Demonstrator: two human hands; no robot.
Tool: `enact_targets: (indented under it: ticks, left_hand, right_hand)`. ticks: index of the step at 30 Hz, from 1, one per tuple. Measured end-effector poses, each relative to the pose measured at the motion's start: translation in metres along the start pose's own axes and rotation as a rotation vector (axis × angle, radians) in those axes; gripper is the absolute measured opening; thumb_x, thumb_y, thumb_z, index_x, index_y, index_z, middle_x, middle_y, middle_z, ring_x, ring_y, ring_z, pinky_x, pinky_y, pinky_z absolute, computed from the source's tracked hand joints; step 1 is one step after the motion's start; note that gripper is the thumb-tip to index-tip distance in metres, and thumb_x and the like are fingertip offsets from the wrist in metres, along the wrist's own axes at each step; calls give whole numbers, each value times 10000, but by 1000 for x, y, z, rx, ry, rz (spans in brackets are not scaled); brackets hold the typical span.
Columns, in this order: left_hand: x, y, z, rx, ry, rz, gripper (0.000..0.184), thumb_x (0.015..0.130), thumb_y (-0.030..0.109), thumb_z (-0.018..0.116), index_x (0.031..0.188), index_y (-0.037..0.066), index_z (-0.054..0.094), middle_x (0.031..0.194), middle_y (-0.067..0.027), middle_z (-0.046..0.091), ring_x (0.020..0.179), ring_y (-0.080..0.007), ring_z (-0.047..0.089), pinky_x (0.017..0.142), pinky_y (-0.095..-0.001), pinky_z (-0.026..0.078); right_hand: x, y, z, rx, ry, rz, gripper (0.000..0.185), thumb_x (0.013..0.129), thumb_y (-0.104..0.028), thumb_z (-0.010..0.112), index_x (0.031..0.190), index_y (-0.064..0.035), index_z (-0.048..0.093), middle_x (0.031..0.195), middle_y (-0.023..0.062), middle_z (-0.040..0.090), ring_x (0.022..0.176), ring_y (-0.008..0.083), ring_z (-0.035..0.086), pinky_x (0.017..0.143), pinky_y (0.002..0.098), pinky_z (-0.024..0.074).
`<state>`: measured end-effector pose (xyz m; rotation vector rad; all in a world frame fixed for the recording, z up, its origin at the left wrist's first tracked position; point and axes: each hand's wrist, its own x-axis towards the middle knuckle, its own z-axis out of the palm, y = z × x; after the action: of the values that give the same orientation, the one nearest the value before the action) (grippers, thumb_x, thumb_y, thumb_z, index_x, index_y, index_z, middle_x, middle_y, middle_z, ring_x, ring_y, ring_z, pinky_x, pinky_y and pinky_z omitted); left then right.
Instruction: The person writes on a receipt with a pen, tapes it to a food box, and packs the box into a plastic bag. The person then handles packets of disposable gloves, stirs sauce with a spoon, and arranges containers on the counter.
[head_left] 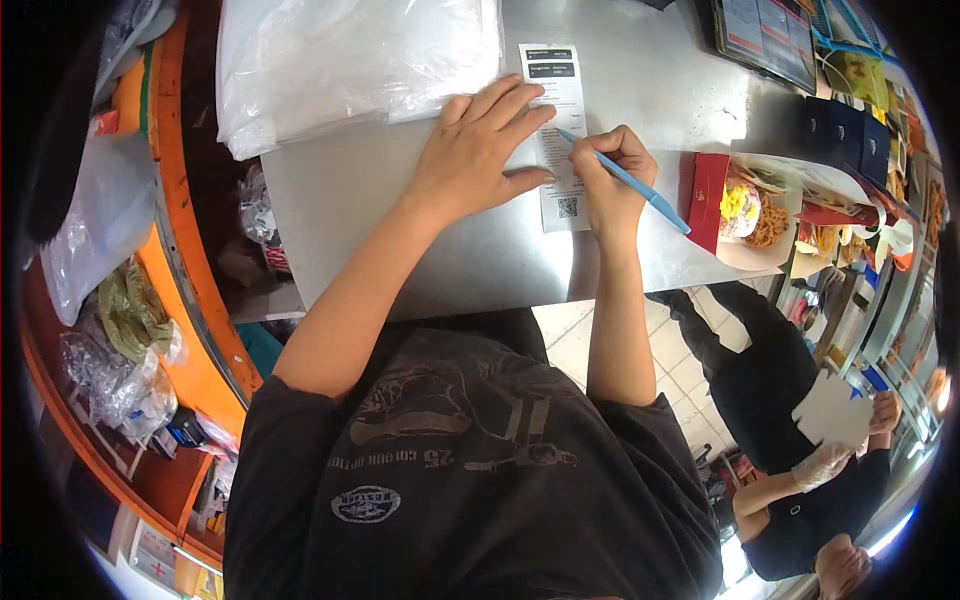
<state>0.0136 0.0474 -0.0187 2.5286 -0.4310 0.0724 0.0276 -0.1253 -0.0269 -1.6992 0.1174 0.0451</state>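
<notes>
A long printed receipt [563,205] lies flat on the steel counter [420,270], with black bars at its top and a QR code near the bottom. My left hand [487,140] rests with its fingers spread, the tips of fingers and thumb on the receipt's left edge. Pinched in my right hand [618,185] is a blue pen [640,188]. The pen's tip points at the upper middle of the receipt, on or just above the paper. What is written there is too small to read.
Clear plastic bags [355,70] are stacked at the counter's back left. To the right stands a red and white box [712,205] with food in it, near a screen [765,40]. Another person [790,420] at lower right holds a pale flat piece [835,410]. Orange shelving [190,260] runs along the left.
</notes>
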Motion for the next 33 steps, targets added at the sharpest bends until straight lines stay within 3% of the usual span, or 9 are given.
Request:
enact_targets:
  ticks: [5, 13, 15, 23, 26, 29, 31, 32, 33]
  left_hand:
    - [0, 1, 0, -7, -9, -14, 622, 658, 355, 756, 1222, 191, 549, 1335, 17, 457, 1297, -184, 366, 958, -393, 317]
    - [2, 1, -3, 29, -28, -21, 631, 651, 346, 757, 1225, 183, 550, 1337, 6, 457, 1298, -190, 367, 961, -393, 321]
    - [5, 1, 0, 56, -39, 1, 635, 667, 394, 752, 1225, 166, 553, 1328, -8, 465, 1293, -193, 370, 947, -382, 325]
    - [9, 9, -4, 88, -52, 41, 657, 655, 360, 765, 1242, 157, 549, 1365, -10, 455, 1287, -215, 379, 927, -390, 322]
    - [10, 10, -3, 98, -52, 49, 656, 654, 352, 765, 1241, 155, 549, 1360, -11, 458, 1283, -224, 383, 926, -397, 323]
    - [7, 5, -3, 84, -42, 52, 657, 657, 355, 760, 1243, 153, 545, 1357, -9, 457, 1286, -225, 377, 939, -406, 322]
    - [7, 2, 0, 78, -43, 38, 656, 659, 364, 756, 1243, 153, 542, 1357, -7, 454, 1291, -217, 369, 950, -409, 321]
    - [6, 1, -1, 70, -45, 32, 653, 662, 367, 753, 1242, 155, 542, 1358, -5, 452, 1293, -211, 365, 957, -407, 318]
    - [6, 1, -1, 56, -44, 27, 650, 664, 371, 750, 1242, 157, 542, 1360, -2, 450, 1296, -206, 361, 964, -405, 314]
  right_hand:
    - [-9, -14, 7, -286, 77, -100, 122, 748, -23, 616, 689, -8, 511, 566, 46, 556, 533, 52, 506, 491, 215, 407]
    - [-18, -17, 11, -137, -34, 16, 122, 740, -33, 621, 683, -2, 517, 585, 76, 584, 558, 83, 540, 522, 252, 448]
    - [-19, -23, 10, -344, 131, -28, 124, 737, -17, 605, 666, -12, 504, 577, 85, 560, 539, 96, 522, 507, 271, 437]
    - [-20, 9, -7, 156, 206, -93, 64, 800, -42, 559, 841, 4, 543, 620, 40, 543, 556, 74, 487, 514, 234, 401]
    - [-21, 10, -7, 182, 186, -87, 116, 786, -42, 563, 890, 9, 578, 664, 57, 560, 588, 80, 502, 538, 236, 410]
    - [-22, 3, -9, -28, 192, -136, 145, 766, -23, 561, 905, 6, 593, 694, 62, 574, 599, 87, 520, 548, 238, 422]
    - [-19, 13, -6, -131, 251, -264, 177, 754, 6, 551, 922, 4, 606, 732, 78, 580, 607, 122, 553, 561, 255, 450]
    - [-24, -6, -8, -211, 218, -184, 180, 758, 19, 554, 926, -1, 618, 775, 98, 593, 659, 159, 572, 607, 273, 464]
    - [-23, 16, -6, -127, 248, -268, 171, 764, 11, 581, 927, -10, 629, 813, 107, 602, 753, 215, 579, 691, 312, 465]
